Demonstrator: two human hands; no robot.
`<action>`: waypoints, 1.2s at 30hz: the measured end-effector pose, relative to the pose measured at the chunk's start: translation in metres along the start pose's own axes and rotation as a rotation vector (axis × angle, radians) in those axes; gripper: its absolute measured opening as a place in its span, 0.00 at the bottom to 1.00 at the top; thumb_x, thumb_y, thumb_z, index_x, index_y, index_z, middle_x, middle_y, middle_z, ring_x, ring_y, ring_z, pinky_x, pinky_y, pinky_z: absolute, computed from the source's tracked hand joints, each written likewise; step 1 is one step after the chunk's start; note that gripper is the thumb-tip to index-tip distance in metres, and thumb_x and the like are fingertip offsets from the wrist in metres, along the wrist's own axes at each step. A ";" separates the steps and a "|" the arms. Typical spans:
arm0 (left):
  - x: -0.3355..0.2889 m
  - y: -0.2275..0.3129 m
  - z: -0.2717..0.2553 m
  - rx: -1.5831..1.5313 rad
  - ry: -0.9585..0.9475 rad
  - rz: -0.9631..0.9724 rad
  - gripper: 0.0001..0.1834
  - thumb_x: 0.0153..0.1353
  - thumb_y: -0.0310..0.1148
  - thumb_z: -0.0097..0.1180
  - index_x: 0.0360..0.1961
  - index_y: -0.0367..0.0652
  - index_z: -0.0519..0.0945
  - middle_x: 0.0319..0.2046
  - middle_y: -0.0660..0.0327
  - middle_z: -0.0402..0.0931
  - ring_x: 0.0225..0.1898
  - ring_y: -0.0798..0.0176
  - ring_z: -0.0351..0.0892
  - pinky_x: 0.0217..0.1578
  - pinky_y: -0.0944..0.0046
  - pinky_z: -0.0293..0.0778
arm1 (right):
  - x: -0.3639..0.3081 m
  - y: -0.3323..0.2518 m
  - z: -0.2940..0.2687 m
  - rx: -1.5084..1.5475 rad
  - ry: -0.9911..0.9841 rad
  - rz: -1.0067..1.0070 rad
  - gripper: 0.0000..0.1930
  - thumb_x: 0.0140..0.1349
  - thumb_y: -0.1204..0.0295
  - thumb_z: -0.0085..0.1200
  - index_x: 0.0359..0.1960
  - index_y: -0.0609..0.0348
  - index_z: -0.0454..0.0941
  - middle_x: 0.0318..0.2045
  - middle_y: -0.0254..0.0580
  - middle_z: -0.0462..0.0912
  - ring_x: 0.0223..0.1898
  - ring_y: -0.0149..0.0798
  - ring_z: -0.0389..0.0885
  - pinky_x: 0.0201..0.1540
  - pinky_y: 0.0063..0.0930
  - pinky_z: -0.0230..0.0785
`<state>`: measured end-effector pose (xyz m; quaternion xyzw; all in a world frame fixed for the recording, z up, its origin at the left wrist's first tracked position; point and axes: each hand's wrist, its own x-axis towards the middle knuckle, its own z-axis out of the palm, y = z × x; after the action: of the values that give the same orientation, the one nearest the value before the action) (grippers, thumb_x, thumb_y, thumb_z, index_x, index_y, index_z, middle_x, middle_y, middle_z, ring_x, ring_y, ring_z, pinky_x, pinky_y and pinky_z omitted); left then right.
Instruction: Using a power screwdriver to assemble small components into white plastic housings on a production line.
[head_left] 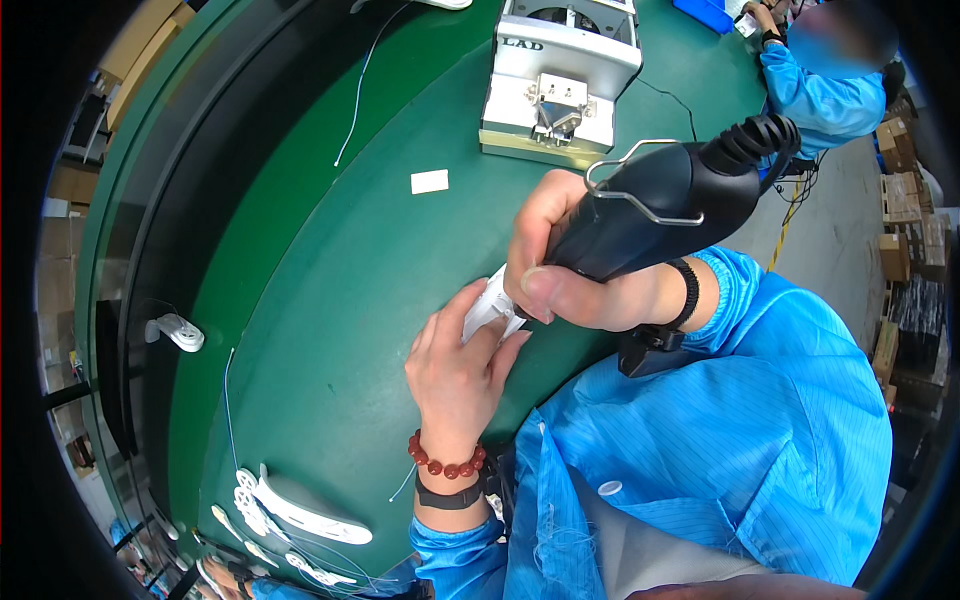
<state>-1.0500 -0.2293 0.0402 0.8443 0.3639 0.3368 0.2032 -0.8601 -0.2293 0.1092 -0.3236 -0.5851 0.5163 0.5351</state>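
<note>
My right hand (pixel 570 285) is wrapped round a black electric screwdriver (pixel 655 215) with a bent wire hanger and a coiled cord. The tool's tip end points down at a small white plastic part (pixel 482 312) on the green table; my fingers partly hide where the two meet. Against that part presses my left hand (pixel 452 375), thumb and fingers on either side of it, steadying it on the tabletop. A fingertip of the left hand lies over the piece, so much of its shape is covered.
A boxy grey-white machine (pixel 560 110) stands at the table's far side. Nearer lies a small white card (pixel 429 182). Curved white plastic pieces (pixel 312 515) and thin cords lie at lower left; another white piece (pixel 180 332) is further left. A co-worker's blue sleeve (pixel 815 100) shows at upper right.
</note>
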 end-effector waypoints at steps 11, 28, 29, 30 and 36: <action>-0.007 -0.005 -0.007 0.046 0.031 -0.009 0.17 0.45 0.41 0.72 0.35 0.45 0.85 0.51 0.61 0.79 0.41 0.57 0.80 0.38 0.60 0.74 | 0.013 0.001 0.014 0.176 0.072 -0.117 0.08 0.66 0.75 0.51 0.40 0.60 0.63 0.21 0.42 0.73 0.17 0.31 0.70 0.21 0.28 0.66; -0.015 -0.016 -0.016 -0.042 0.066 0.058 0.10 0.44 0.26 0.70 0.30 0.40 0.82 0.42 0.60 0.80 0.47 0.54 0.78 0.47 0.56 0.67 | 0.011 0.011 0.035 0.190 0.063 -0.099 0.10 0.66 0.75 0.52 0.39 0.59 0.62 0.21 0.42 0.73 0.18 0.31 0.71 0.22 0.27 0.67; -0.015 -0.017 -0.016 -0.041 0.068 0.055 0.10 0.45 0.26 0.70 0.30 0.40 0.82 0.41 0.60 0.80 0.47 0.54 0.78 0.46 0.56 0.68 | 0.011 0.012 0.036 0.139 0.054 -0.083 0.10 0.66 0.75 0.53 0.40 0.59 0.62 0.21 0.42 0.74 0.19 0.31 0.71 0.23 0.27 0.67; -0.016 -0.018 -0.016 -0.041 0.068 0.056 0.10 0.45 0.26 0.70 0.30 0.40 0.82 0.41 0.60 0.80 0.47 0.54 0.78 0.46 0.56 0.68 | 0.011 0.012 0.036 0.138 0.054 -0.084 0.10 0.66 0.75 0.53 0.40 0.59 0.62 0.21 0.42 0.74 0.19 0.31 0.71 0.23 0.27 0.67; -0.019 -0.023 -0.019 -0.041 0.072 0.059 0.10 0.45 0.26 0.70 0.29 0.41 0.82 0.41 0.60 0.80 0.47 0.54 0.78 0.46 0.56 0.68 | 0.012 0.015 0.043 0.153 0.041 -0.073 0.10 0.66 0.75 0.52 0.40 0.59 0.62 0.22 0.42 0.74 0.20 0.30 0.71 0.24 0.27 0.68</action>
<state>-1.0838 -0.2266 0.0321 0.8378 0.3388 0.3800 0.1971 -0.9069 -0.2259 0.1034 -0.2706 -0.5444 0.5330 0.5885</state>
